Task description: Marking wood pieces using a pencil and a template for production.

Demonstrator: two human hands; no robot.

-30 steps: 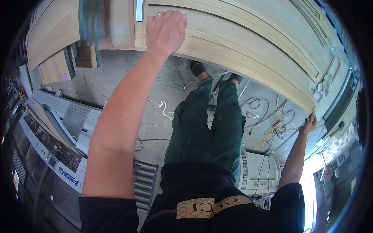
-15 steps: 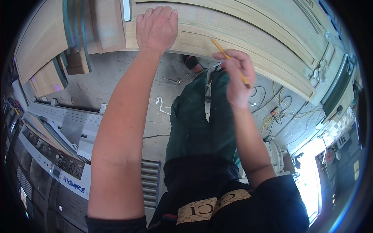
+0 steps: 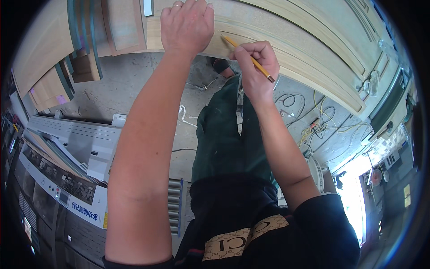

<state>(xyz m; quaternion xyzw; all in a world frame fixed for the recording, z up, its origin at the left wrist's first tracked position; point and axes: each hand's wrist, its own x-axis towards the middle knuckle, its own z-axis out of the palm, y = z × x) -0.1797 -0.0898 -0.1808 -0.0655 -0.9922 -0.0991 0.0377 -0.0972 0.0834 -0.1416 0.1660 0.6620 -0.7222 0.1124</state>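
While the left hand point(image 3: 187, 24) presses flat on the wooden panel point(image 3: 286, 49), the right hand point(image 3: 255, 67) pinches a pencil point(image 3: 248, 58).

A grey concrete floor point(image 3: 134, 89) runs below, strewn with cables point(image 3: 313, 125) at right. A grey machine point(image 3: 58, 179) stands left. Bright daylight point(image 3: 354, 197) enters near right.

Bare matt wood panel point(image 3: 286, 40) — yellow-painted pencil point(image 3: 248, 57)

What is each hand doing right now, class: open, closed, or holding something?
Left hand: open, pressed flat on the wooden panel.
Right hand: closed, holding a yellow pencil, its tip at the panel.
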